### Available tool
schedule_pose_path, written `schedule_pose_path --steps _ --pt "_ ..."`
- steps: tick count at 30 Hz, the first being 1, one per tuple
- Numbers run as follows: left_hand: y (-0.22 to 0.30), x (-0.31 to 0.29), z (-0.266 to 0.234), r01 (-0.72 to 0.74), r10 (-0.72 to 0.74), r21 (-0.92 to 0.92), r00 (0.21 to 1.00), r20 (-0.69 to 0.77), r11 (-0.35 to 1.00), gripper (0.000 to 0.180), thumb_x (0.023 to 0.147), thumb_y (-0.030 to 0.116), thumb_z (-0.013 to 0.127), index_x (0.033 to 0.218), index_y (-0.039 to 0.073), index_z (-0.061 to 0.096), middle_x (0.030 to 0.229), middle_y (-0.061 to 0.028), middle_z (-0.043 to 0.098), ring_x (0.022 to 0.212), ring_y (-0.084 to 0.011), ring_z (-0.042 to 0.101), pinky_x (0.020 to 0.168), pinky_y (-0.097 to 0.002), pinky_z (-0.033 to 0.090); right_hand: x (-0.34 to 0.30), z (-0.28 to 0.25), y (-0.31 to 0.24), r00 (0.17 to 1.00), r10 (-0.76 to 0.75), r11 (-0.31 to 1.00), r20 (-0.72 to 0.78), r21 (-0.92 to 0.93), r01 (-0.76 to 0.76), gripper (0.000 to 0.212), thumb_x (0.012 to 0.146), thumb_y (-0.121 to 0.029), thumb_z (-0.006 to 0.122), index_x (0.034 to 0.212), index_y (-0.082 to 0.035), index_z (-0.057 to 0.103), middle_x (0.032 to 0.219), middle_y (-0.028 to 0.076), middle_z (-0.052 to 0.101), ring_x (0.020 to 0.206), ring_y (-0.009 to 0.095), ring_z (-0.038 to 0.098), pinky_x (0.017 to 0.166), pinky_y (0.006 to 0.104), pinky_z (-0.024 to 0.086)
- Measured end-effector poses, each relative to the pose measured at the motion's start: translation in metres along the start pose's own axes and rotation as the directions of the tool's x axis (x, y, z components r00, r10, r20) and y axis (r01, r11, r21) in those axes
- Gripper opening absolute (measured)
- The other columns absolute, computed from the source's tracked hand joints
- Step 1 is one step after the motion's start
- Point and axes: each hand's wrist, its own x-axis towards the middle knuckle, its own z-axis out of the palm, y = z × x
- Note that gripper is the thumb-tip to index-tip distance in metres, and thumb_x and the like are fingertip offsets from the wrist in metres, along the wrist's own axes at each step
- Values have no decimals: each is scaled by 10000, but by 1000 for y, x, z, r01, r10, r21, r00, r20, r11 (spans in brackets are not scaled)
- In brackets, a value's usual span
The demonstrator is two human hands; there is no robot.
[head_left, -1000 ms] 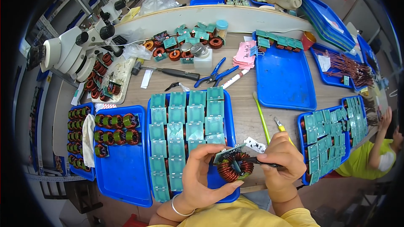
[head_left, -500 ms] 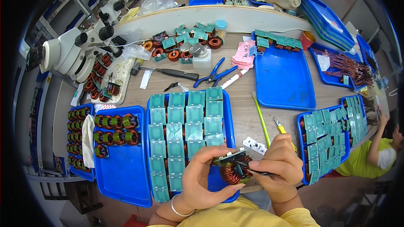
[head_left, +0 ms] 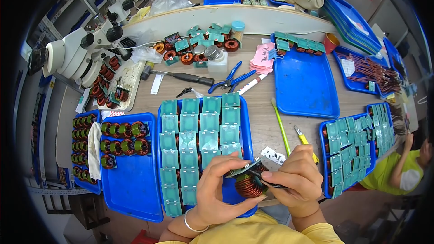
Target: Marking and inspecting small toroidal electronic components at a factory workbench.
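Note:
My left hand (head_left: 216,185) is closed around a toroidal coil (head_left: 249,186), copper-wound and fixed to a small green circuit board (head_left: 244,169) with white pins. The board tilts up on the coil's far side. Pinched in my right hand (head_left: 298,178) is a slim dark tool (head_left: 275,185), its tip against the coil; my fingers cover most of it, so its exact kind does not show. Just beyond my left hand, a blue tray (head_left: 245,126) carries rows of coils with their green boards facing up. A yellow utility knife (head_left: 304,141) lies beyond my right hand.
At left, blue trays (head_left: 131,190) hold more coils, beside a white microscope (head_left: 72,56). Farther off lie a hammer (head_left: 190,78), blue-handled pliers (head_left: 231,81) and pink paper slips (head_left: 262,58). A green stick (head_left: 281,126) and another board-filled tray (head_left: 323,153) are at right. Other people sit nearby.
The coil and its board have turned in my left hand, the board now tilting more steeply. My right hand has shifted slightly left with the dark tool.

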Motion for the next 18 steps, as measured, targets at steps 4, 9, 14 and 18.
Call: schedule_pose_path --steps 4,9,14,18 --pt "3 2 0 -71 73 178 997 -9 982 626 553 81 820 1085 17 498 1010 -110 539 938 -232 543 970 -441 372 0 0 -1 1000 -25 998 1 -58 25 273 535 -33 745 784 -122 677 653 -38 506 588 137 469 600 290 337" --pt "-3 -2 1 -32 35 113 999 -27 993 635 551 76 821 1083 12 481 1034 -109 506 988 -223 533 1005 -435 333 -1 0 4 994 -111 988 4 -110 110 352 541 -55 737 885 -121 704 665 -62 521 571 100 456 585 246 318" --pt "-2 -1 2 22 -23 -21 999 -22 1000 641 573 57 803 1108 8 454 1034 -108 505 1011 -231 542 1027 -432 308 -1 1 -1 999 -34 994 7 -107 34 300 525 -45 746 804 -139 688 645 -46 498 584 135 462 594 282 334" --pt "-4 -1 3 15 -15 -23 1000 -13 1000 636 577 49 797 1112 13 455 1039 -108 507 1025 -238 540 1028 -435 305 -1 0 0 999 -32 994 4 -102 32 300 526 -48 748 805 -140 689 646 -49 500 586 134 465 596 285 337"
